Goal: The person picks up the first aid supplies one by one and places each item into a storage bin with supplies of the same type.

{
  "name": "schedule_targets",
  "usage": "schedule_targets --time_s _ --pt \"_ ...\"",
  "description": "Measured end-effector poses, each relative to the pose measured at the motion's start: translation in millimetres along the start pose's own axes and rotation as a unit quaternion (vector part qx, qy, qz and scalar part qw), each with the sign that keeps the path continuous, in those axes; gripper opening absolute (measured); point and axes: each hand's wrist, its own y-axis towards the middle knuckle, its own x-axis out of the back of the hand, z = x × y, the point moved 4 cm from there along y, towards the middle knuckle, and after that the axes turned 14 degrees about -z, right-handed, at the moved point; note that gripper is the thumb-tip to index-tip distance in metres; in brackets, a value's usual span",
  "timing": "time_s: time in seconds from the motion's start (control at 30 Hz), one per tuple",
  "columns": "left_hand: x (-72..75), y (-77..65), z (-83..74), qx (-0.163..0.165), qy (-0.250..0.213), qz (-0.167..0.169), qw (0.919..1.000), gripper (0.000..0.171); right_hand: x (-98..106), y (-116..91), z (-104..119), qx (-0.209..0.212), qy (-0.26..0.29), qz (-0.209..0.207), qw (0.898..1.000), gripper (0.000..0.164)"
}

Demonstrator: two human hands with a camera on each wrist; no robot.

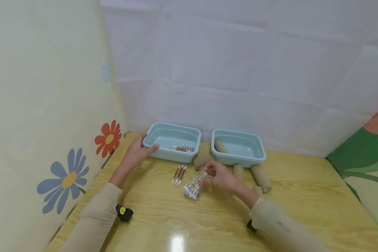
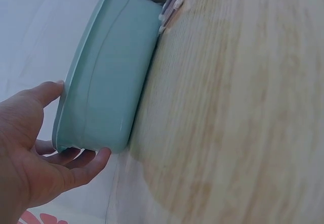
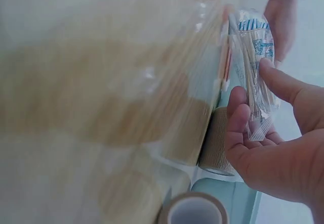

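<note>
My left hand grips the near-left corner of the left light-blue plastic basin. In the left wrist view its thumb lies on the basin's rim and its fingers bear on the end wall. Above the table, my right hand pinches a clear bag of cotton swabs, its thumb pressing the plastic in the right wrist view. On the table left of this bag lies a group of brown-stick cotton swabs. More brown-stick swabs sit inside the left basin, at its right end.
A second light-blue basin stands to the right, with a cardboard tube inside. Several more tubes lie in front, among them one at the right and one between the basins. A white sheet hangs behind the table.
</note>
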Motion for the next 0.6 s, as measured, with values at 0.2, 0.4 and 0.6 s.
schedule_targets --time_s 0.2,0.4,0.6 --pt "3.5 -4.1 -1.0 0.003 0.005 0.000 1.0000 0.094 -4.2 -4.4 0.2 -0.037 0.079 -0.022 0.996 0.042" --pt "4.1 -7.9 -3.3 -0.004 -0.005 0.001 1.0000 0.088 -0.2 -10.2 -2.8 -0.074 0.121 -0.084 0.986 0.044" --pt "6.5 -4.1 -2.9 -0.010 -0.001 0.000 0.9999 0.090 -1.7 -6.6 0.1 -0.083 0.172 -0.103 0.976 0.039"
